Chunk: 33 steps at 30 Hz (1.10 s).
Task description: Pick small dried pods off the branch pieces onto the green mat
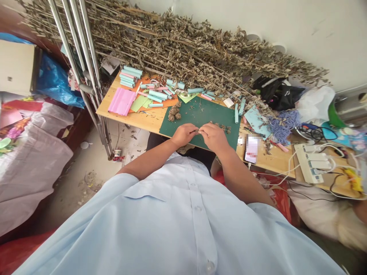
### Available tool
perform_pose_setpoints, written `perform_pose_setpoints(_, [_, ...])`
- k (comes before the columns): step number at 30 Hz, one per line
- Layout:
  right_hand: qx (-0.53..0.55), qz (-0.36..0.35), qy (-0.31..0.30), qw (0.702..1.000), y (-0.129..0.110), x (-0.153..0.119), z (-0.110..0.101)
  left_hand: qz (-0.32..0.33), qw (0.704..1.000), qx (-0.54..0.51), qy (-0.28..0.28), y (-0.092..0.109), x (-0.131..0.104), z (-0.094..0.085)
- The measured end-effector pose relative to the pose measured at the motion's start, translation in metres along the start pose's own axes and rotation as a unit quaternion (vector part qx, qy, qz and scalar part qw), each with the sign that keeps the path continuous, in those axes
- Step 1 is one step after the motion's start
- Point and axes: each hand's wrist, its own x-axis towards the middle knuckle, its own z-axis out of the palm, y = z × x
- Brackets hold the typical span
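My left hand (184,135) and my right hand (212,135) meet over the front edge of the dark green mat (200,110). Fingertips of both are pinched together on a small, brownish bit of something, too small to make out. Just beyond my left hand, a small pile of brown dried balls (174,112) rests on the mat. Loose dried crumbs (226,128) lie behind and to the right of my right hand.
Dried leafy stalks (183,42) span the table's back. Blue paper rolls (156,94) and a pink paper stack (122,101) lie left; a phone (252,149), blue yarn (282,126) and a power strip (309,164) lie right. Metal poles (83,57) stand at the left.
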Motion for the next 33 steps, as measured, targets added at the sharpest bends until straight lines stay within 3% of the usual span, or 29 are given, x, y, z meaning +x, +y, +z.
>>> perform_pose_setpoints(8, [-0.018, -0.021, -0.06, 0.998, 0.002, 0.006, -0.008, -0.002, 1.0, -0.002, 0.001, 0.0, 0.0, 0.0])
perform_pose_setpoints(22, [-0.02, 0.049, -0.04, 0.998, 0.0, 0.011, -0.005, -0.014, 1.0, 0.001, 0.005, -0.003, 0.0, 0.002])
perform_pose_setpoints(33, [-0.042, -0.024, -0.061, 0.997, 0.002, 0.006, -0.007, -0.01, 1.0, 0.001, 0.009, -0.004, -0.001, 0.003])
